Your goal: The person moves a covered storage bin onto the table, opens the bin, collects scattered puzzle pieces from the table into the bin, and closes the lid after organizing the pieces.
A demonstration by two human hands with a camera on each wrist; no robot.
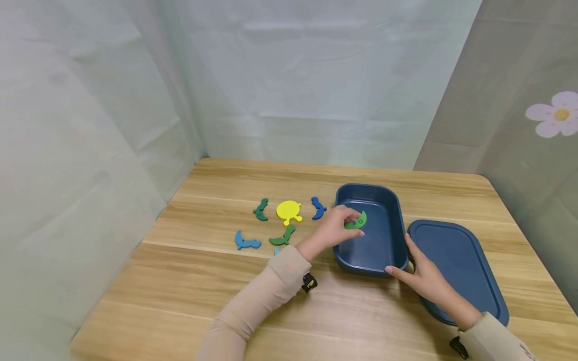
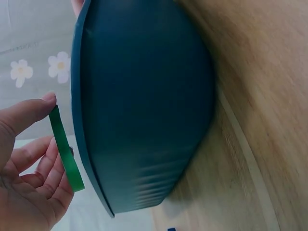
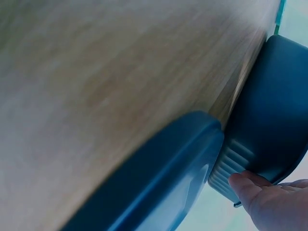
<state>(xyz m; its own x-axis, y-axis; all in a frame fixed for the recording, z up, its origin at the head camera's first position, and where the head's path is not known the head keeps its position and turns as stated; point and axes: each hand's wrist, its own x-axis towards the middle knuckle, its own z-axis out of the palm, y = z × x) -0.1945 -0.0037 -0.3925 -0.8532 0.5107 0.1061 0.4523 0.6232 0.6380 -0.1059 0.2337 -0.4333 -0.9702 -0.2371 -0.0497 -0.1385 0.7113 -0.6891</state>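
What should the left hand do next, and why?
I'd probably lower the held green piece into the box and let go: the left hand pinches it above the open box, the right hand touches the box's near right corner, and the lid lies aside.

Soft, even light fills the room, and there's a pale sheen on the tabletop (image 1: 347,321)! Wrist views run dimmer, the grain blurred close up, a whitish gleam catching the blue lid (image 3: 154,183).

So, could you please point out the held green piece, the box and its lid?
Held green piece (image 2: 66,149): left wrist view, thin edge.
Box (image 1: 372,243): head view, bare floor.
Lid (image 1: 453,260): head view, flat top.
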